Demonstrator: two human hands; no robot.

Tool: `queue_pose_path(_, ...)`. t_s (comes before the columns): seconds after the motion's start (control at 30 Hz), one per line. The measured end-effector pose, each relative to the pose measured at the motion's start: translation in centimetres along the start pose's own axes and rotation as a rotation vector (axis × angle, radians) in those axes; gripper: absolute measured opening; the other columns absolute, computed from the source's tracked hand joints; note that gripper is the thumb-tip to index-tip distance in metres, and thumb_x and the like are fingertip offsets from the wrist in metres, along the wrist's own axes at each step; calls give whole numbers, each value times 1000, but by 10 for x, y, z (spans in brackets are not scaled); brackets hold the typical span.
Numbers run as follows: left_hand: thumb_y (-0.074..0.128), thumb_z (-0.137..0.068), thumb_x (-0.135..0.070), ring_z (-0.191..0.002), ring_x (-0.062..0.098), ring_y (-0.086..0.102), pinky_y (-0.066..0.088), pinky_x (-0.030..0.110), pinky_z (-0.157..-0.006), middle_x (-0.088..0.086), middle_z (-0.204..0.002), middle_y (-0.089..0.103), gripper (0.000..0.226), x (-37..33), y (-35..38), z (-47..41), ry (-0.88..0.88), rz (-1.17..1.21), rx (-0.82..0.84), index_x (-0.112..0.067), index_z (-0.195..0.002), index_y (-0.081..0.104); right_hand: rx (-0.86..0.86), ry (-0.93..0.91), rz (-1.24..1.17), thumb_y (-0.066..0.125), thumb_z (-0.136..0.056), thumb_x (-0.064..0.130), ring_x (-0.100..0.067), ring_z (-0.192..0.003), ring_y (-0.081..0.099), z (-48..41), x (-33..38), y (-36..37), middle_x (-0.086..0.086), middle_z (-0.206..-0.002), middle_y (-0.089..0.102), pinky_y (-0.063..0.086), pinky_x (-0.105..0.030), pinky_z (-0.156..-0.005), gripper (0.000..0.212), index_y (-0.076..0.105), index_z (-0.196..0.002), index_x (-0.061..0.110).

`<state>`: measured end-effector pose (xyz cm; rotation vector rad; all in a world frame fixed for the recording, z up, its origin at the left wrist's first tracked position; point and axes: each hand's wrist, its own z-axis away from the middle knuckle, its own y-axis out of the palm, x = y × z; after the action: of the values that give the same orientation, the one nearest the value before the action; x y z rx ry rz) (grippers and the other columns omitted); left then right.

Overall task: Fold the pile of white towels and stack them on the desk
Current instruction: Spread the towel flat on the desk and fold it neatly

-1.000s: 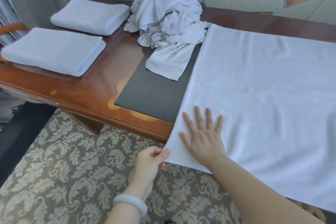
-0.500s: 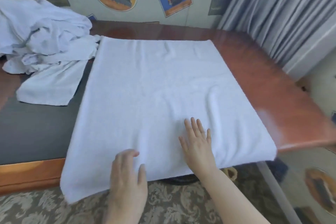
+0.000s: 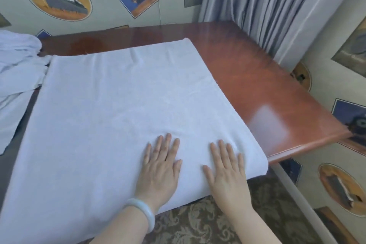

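Observation:
A large white towel point(image 3: 118, 105) lies spread flat on the wooden desk point(image 3: 247, 77), its near edge hanging over the desk's front. My left hand point(image 3: 160, 168), with a pale bangle on the wrist, presses flat on the towel near that front edge. My right hand point(image 3: 225, 170) lies flat beside it, close to the towel's right front corner. Fingers of both hands are straight and spread. The pile of unfolded white towels point(image 3: 17, 69) sits at the far left, partly cut off by the frame.
Bare reddish desk top runs right of the towel to the desk's right edge. A dark desk mat point(image 3: 19, 130) shows left of the towel. Grey curtains point(image 3: 267, 6) hang behind the desk's right corner. Patterned carpet point(image 3: 208, 222) lies below.
The view has swung right, so the folded towels are out of frame. My left hand let go of the towel's left front corner and moved right; both hands have slid right, pressing flat.

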<state>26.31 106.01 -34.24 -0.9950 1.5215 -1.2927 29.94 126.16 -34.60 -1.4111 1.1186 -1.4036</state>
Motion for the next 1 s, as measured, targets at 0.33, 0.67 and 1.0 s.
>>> queue_pose_path(0.33,29,-96,-30,-143,30,34,20,48,-114,11,-155,37,56,-44,2,-22,109,13,-68,-5,-141,50,-288,647,-761,58,-98,17,-3,-101,57,13,-68,-59,16,-110,58,51,-26,-83,18,62,-104,33)
queue_pose_path(0.67,22,-103,-42,-153,20,7,14,51,-119,-1,-165,14,56,-143,24,-72,377,9,86,-24,-156,24,53,916,-1320,66,-93,29,-22,-78,59,11,-106,-48,-6,-82,66,51,-35,-76,26,68,-92,3)
queue_pose_path(1.0,20,-100,-62,-153,22,1,10,54,-120,-1,-166,7,67,-140,20,-74,419,-27,130,-28,-157,18,3,877,-1201,70,-89,10,-19,-62,63,12,-125,-66,-7,-80,74,60,-29,-66,8,75,-83,10)
